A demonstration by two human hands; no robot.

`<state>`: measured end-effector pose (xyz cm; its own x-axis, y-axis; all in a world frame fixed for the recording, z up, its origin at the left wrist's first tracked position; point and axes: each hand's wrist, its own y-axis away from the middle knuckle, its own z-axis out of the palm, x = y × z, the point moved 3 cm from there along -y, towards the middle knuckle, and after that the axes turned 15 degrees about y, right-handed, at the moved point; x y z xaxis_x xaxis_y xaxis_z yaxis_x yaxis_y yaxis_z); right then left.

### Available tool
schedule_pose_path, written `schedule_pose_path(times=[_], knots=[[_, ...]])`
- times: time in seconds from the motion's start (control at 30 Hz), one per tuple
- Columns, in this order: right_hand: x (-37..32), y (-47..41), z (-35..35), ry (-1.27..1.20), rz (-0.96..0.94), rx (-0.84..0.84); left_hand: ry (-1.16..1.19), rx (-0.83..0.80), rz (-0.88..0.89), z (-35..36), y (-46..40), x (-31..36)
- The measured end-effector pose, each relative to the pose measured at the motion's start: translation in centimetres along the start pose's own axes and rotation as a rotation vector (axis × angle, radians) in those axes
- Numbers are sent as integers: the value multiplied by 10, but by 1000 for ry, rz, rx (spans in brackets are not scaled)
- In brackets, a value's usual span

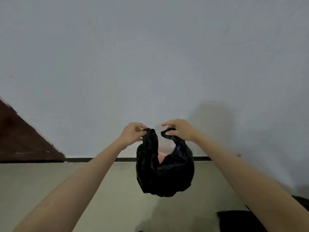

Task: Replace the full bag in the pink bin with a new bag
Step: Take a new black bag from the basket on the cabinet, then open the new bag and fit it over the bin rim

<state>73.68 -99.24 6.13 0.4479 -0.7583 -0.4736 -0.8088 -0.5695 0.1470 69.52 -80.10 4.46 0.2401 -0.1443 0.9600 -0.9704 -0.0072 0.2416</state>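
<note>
Black bag held up between my two hands, in front of the wall.

My left hand [133,133] pinches one handle of the black bag [164,171] and my right hand [179,129] pinches the other, the two handles drawn apart so the mouth gapes between them. The bag hangs full and rounded in the air, off the floor [117,190], out at the reach of both arms. Through the gap between the handles a bit of pink [161,156] shows behind it; I cannot tell what it is. A dark door edge [21,136] stands far left against the pale wall [150,64].
</note>
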Motion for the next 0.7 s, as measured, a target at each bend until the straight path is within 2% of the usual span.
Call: schedule_pose_path(times=[0.07,0.13,0.23,0.33,0.47,0.63,0.7], knots=[[11,-18,3,171,58,98,-47,0,15,-3,-27,-2],[23,-30,4,206,146,273,-69,76,97,-8,-52,-3],[38,-39,16,80,243,508,-9,270,257,-12,-74,-11],[47,-49,52,-79,301,578,36,336,367,0,-83,-37],[52,-61,132,-277,403,512,-27,167,347,34,-88,-111],[95,-59,273,-377,551,199,-66,-22,52,65,-85,-257],[109,-46,317,-442,582,69,-102,-116,-9,72,-79,-315]])
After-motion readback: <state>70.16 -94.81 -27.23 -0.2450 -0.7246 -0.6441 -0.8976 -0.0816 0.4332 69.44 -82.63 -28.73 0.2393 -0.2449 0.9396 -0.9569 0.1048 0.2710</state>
